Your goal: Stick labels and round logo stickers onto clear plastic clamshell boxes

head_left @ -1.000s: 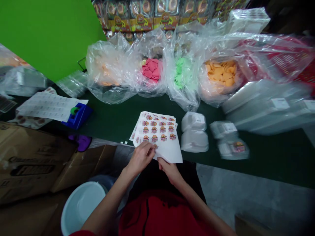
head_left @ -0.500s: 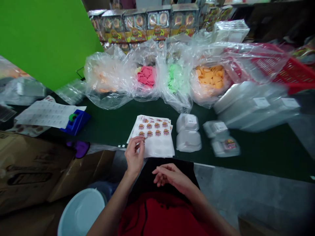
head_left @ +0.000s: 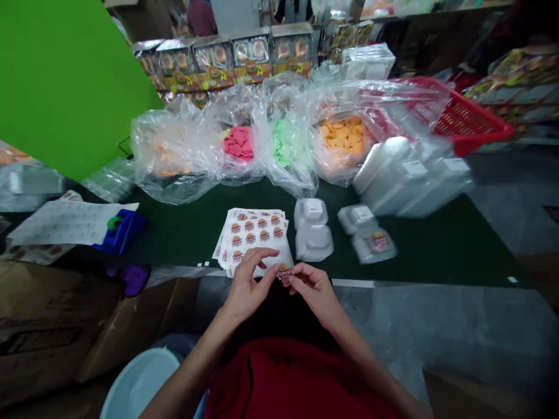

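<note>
A small burger sticker (head_left: 284, 271) is pinched between the fingertips of my left hand (head_left: 250, 284) and my right hand (head_left: 315, 289), just in front of the table's near edge. Right behind my fingers lies a stack of sticker sheets (head_left: 253, 233) printed with rows of burger pictures. To its right sit two closed white plastic clamshell boxes (head_left: 312, 228). Further right are two more small boxes, one of them (head_left: 375, 244) with a burger sticker on its lid.
Clear plastic bags on the green table (head_left: 437, 250) hold orange (head_left: 343, 134), green (head_left: 286, 142) and pink (head_left: 238, 142) pieces. Stacked white boxes (head_left: 410, 174) and a red basket (head_left: 463, 119) stand right. A blue tape dispenser (head_left: 120, 230) and label sheets lie left. Cardboard boxes and a pale bucket (head_left: 140, 384) sit below.
My left hand peeled a sticker off the top sheet and drew back. My right hand rose from my lap to meet it. The camera has tilted up and to the right.
</note>
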`<state>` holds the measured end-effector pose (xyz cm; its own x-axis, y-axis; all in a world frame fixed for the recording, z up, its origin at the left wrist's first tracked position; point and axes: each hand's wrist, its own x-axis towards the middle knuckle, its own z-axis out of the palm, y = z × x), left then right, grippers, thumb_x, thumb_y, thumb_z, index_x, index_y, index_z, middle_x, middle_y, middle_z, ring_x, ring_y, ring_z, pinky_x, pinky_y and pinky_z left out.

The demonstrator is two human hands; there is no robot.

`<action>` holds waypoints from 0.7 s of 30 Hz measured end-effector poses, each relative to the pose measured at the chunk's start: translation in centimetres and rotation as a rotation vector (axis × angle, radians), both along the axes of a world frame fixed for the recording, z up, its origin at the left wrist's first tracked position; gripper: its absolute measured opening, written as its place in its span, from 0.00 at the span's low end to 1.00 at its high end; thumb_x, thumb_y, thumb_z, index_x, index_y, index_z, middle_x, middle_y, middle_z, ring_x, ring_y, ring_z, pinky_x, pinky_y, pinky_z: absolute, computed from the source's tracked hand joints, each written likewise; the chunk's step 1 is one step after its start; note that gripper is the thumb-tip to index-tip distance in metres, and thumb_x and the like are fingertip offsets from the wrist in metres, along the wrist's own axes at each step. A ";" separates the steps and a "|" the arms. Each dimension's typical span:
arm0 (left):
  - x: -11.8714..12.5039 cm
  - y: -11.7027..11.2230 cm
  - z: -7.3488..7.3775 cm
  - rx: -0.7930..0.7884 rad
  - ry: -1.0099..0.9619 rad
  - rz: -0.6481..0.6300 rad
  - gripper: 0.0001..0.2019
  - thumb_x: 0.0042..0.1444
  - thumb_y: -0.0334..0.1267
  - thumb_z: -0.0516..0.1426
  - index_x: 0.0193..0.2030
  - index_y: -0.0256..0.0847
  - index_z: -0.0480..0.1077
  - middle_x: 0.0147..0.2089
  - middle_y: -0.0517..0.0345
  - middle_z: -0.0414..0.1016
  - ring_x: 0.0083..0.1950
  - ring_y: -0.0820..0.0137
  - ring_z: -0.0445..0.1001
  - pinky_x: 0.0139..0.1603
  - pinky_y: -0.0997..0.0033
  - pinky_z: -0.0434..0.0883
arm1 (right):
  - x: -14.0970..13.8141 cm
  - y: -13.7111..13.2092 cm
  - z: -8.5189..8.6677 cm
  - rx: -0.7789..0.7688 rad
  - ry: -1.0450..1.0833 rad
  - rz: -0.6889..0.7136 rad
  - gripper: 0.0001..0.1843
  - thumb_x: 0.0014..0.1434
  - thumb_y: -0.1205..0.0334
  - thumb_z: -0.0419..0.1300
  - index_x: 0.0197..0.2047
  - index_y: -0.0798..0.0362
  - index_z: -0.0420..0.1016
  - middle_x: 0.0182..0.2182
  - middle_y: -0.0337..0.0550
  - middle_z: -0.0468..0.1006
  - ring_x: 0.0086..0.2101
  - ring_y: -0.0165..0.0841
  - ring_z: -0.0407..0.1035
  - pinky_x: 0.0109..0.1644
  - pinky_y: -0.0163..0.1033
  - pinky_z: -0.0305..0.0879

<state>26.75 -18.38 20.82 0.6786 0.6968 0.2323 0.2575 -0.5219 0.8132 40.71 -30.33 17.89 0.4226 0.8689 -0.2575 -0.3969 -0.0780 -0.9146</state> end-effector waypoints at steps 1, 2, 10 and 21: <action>0.6 0.4 0.6 -0.038 0.013 -0.051 0.06 0.68 0.40 0.61 0.47 0.44 0.78 0.46 0.53 0.82 0.43 0.65 0.78 0.46 0.64 0.76 | 0.2 -0.2 0.1 0.008 -0.017 0.007 0.10 0.57 0.51 0.72 0.34 0.49 0.82 0.32 0.41 0.84 0.35 0.37 0.76 0.37 0.39 0.71; 1.2 0.7 1.1 -0.063 0.023 -0.104 0.05 0.68 0.40 0.61 0.43 0.43 0.77 0.42 0.55 0.81 0.41 0.66 0.77 0.45 0.65 0.74 | 0.3 -0.4 0.2 0.013 -0.025 0.008 0.10 0.57 0.51 0.72 0.34 0.49 0.83 0.31 0.41 0.84 0.35 0.36 0.76 0.37 0.39 0.71; 7.5 1.9 3.5 -0.006 -0.086 -0.141 0.09 0.70 0.42 0.59 0.38 0.42 0.75 0.38 0.55 0.78 0.40 0.66 0.73 0.45 0.65 0.69 | 3.7 -3.3 0.4 0.004 0.118 -0.220 0.23 0.56 0.51 0.73 0.54 0.48 0.86 0.34 0.42 0.84 0.34 0.35 0.74 0.36 0.38 0.69; 14.0 4.7 1.3 -0.373 -0.099 -0.273 0.19 0.59 0.43 0.67 0.56 0.40 0.77 0.33 0.60 0.79 0.35 0.68 0.77 0.40 0.70 0.72 | 6.2 -5.7 -1.0 -0.026 0.155 -0.351 0.18 0.55 0.48 0.74 0.46 0.49 0.88 0.34 0.43 0.82 0.36 0.34 0.72 0.39 0.38 0.67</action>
<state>40.72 -13.65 22.15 0.8358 0.5442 0.0727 0.0636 -0.2274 0.9717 46.87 -36.04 16.87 0.6473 0.6710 -0.3617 -0.5371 0.0647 -0.8410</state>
